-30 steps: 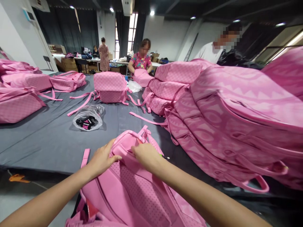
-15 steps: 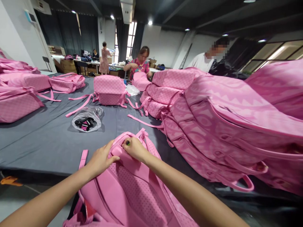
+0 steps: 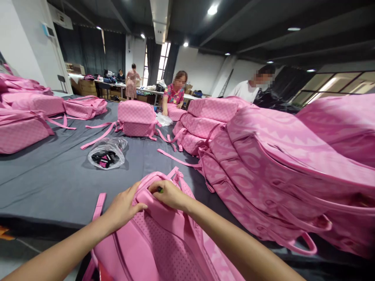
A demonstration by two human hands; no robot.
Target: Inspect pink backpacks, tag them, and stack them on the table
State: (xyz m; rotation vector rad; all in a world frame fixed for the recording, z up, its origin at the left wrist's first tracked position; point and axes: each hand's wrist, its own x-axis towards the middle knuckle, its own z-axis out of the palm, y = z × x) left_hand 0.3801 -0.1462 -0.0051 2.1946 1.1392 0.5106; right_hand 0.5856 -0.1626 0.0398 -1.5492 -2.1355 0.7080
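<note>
A pink backpack [image 3: 146,242] lies in front of me, its dotted mesh back panel facing up. My left hand [image 3: 124,205] is closed around the padded edge near the top, thumb on the front and fingers behind. At the top of the panel, my right hand [image 3: 170,195] is closed with its fingertips bent in behind the padded flap. A small black thing with a green part [image 3: 159,189] shows between its fingers; most of it is hidden, so its kind is unclear. The fingertips themselves are partly out of sight.
To the right rises a stack of pink patterned backpacks [image 3: 263,168]. A clear plastic bag [image 3: 118,150] with black and pink pieces lies on the grey-covered table [image 3: 58,175]. Checked pink backpacks [image 3: 137,117] stand further back. Across the table are co-workers [image 3: 174,93].
The view has tilted up slightly, so the table and backpacks sit lower. Both hands keep nearly the same place on the backpack. A co-worker across the table has lowered an arm.
</note>
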